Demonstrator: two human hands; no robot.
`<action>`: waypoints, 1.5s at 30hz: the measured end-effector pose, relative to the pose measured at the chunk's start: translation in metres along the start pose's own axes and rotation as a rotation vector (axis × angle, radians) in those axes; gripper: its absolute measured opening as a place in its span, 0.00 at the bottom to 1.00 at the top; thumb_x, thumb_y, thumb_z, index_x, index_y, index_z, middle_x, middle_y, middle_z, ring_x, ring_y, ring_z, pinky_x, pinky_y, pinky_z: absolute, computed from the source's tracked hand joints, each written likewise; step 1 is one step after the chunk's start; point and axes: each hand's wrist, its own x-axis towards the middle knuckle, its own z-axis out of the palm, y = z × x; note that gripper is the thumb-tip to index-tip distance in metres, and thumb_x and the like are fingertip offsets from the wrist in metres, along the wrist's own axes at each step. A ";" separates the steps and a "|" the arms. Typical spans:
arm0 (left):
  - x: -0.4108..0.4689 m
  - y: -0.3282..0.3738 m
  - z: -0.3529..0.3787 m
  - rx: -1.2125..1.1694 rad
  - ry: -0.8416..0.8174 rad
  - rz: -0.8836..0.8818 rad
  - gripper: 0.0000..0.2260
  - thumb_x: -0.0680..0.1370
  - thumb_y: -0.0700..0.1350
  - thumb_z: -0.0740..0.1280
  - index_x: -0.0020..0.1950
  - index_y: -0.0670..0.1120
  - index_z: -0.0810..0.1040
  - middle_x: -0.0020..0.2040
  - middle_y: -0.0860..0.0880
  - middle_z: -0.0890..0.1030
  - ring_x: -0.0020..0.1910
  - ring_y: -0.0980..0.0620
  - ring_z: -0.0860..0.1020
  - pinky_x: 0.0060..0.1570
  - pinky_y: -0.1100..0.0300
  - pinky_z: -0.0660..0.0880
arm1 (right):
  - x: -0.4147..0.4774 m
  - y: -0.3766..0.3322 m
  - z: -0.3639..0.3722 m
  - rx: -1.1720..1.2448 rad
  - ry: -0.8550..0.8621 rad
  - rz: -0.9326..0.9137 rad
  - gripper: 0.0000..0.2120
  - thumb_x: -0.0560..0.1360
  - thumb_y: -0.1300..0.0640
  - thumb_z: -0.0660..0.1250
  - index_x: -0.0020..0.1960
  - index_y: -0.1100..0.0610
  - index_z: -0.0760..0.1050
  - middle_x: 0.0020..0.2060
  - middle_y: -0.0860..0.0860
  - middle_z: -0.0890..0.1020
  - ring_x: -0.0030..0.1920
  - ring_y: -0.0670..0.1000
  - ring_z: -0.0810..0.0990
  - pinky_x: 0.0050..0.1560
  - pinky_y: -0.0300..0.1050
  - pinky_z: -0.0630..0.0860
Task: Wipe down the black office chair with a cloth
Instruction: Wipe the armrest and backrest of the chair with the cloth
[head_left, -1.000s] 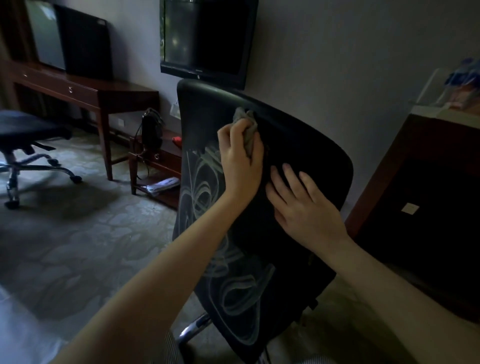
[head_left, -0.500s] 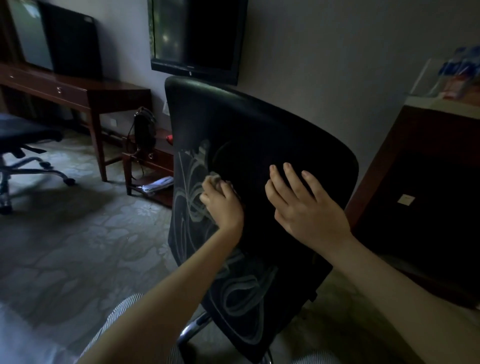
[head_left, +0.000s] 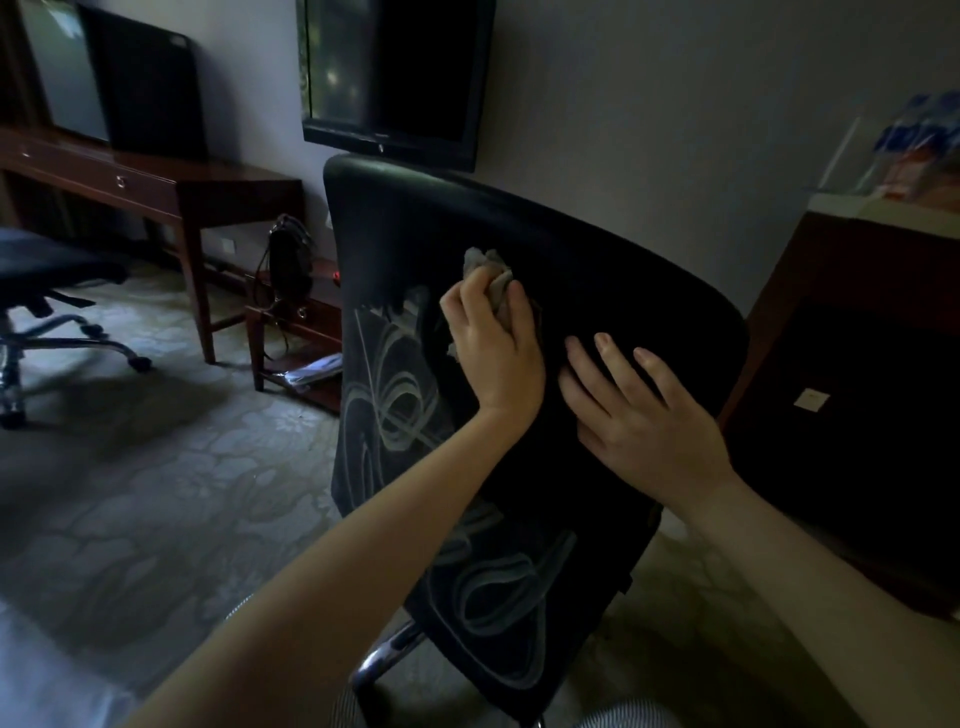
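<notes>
Here, head view: no readable writing anywhere. My left hand (head_left: 496, 353) has its fingers (head_left: 475, 306) closed around a bunched cloth (head_left: 491, 275), pressed on the black chair backrest (head_left: 597, 291) below its top edge. My right hand (head_left: 649, 415) lies flat beside it, fingers spread. Pale smear trails (head_left: 395, 400) mark the backrest's left side. Open carpet (head_left: 156, 493) lies left.

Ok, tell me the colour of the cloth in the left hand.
Pale grey-beige, bunched in the left hand: the cloth, seen in the head view.
</notes>
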 end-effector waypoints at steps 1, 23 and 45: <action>0.001 -0.005 0.001 0.011 0.017 -0.021 0.15 0.79 0.49 0.58 0.58 0.40 0.72 0.53 0.49 0.67 0.47 0.54 0.71 0.44 0.72 0.65 | -0.003 0.001 0.001 0.002 0.011 0.008 0.19 0.77 0.51 0.56 0.65 0.56 0.71 0.68 0.54 0.72 0.68 0.55 0.65 0.68 0.51 0.57; -0.006 -0.072 -0.073 0.276 -0.425 0.137 0.09 0.78 0.44 0.62 0.57 0.45 0.71 0.54 0.50 0.67 0.49 0.51 0.71 0.47 0.57 0.73 | -0.049 -0.001 0.015 -0.011 0.061 0.258 0.16 0.72 0.57 0.61 0.59 0.58 0.72 0.64 0.56 0.70 0.66 0.59 0.66 0.68 0.59 0.57; 0.057 -0.089 -0.037 0.418 -0.398 1.500 0.10 0.73 0.42 0.68 0.52 0.51 0.73 0.51 0.47 0.70 0.46 0.47 0.70 0.44 0.54 0.70 | -0.021 -0.040 0.056 0.086 0.061 0.434 0.27 0.78 0.50 0.56 0.74 0.58 0.59 0.73 0.55 0.59 0.76 0.54 0.47 0.74 0.52 0.48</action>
